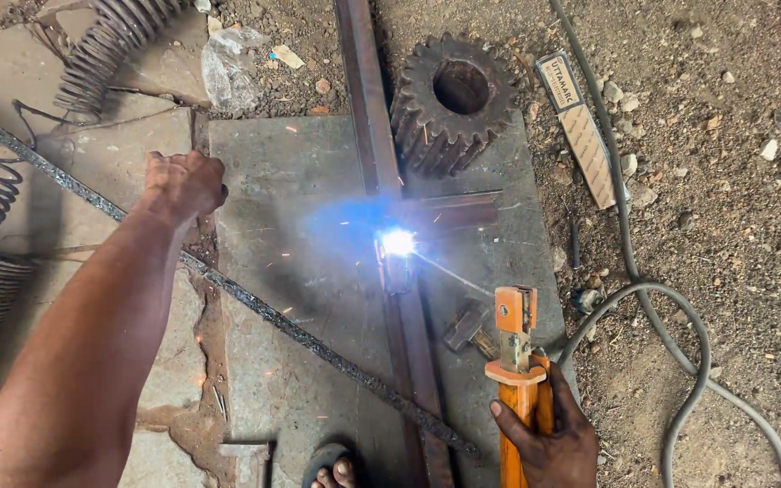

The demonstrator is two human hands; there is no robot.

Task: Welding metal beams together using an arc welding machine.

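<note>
— Steel first: where is the joint?
— On the plate point(318, 181), where a long bar point(368, 99) meets a short cross piece point(458, 210). The arc point(398, 241) burns right at that corner.
— Who holds what?
— The right hand point(549, 434) has its fingers wrapped tight round the orange holder point(519, 361); a thin rod point(454, 274) runs from it to the arc. The left hand point(184, 183) is a closed fist pressed on the plate's far left edge, holding nothing that I can see.
— How far along?
— I judge the weld is under way, with the pieces already crossed. How much seam is left, the glare hides.
— Anything near?
— A gear point(452, 99) sits beside the cross, a hammer point(468, 327) near the holder, a ribbed rod point(255, 303) lies slantwise over the plate, and a cable point(680, 361) loops at right. A toe point(341, 470) is close to the bar.
</note>
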